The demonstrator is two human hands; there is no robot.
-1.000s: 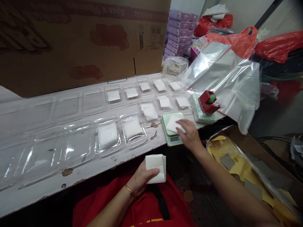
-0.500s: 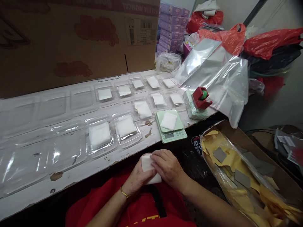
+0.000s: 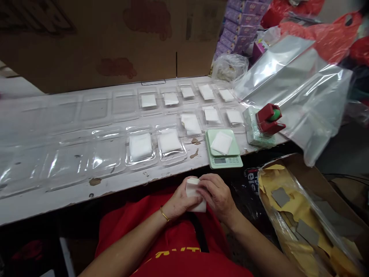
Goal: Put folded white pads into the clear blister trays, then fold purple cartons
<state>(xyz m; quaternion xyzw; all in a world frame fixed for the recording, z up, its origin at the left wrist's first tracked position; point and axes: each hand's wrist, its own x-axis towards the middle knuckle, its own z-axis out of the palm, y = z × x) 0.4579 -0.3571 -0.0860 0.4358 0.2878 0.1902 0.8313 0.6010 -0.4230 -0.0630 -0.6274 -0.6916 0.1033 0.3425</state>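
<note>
My left hand (image 3: 180, 200) grips a stack of white square sheets (image 3: 197, 207) above my lap, thumb across its front. The fingers of my right hand (image 3: 217, 196) pinch the stack's upper right edge, where a top sheet seems lifted. What the sheets are made of I cannot tell. Just beyond my hands, a pale green digital scale (image 3: 226, 162) sits at the table edge with white square sheets (image 3: 221, 143) on its plate. Clear plastic trays (image 3: 172, 159) stand in two rows on the white table; several hold white sheets, those toward the left hold none.
A red tape dispenser (image 3: 269, 119) rests on a patterned box (image 3: 256, 132) right of the scale. Clear plastic bags (image 3: 305, 92) drape over the table's right end. A large cardboard box (image 3: 100, 38) stands behind the trays. Lower right is an open carton (image 3: 331, 181) with yellow paper and grey pieces.
The view has swung left, so everything appears farther right. My right fingers have shifted at the stack's top edge, and the upper sheet looks more lifted. The scale and its sheets stay in place.
</note>
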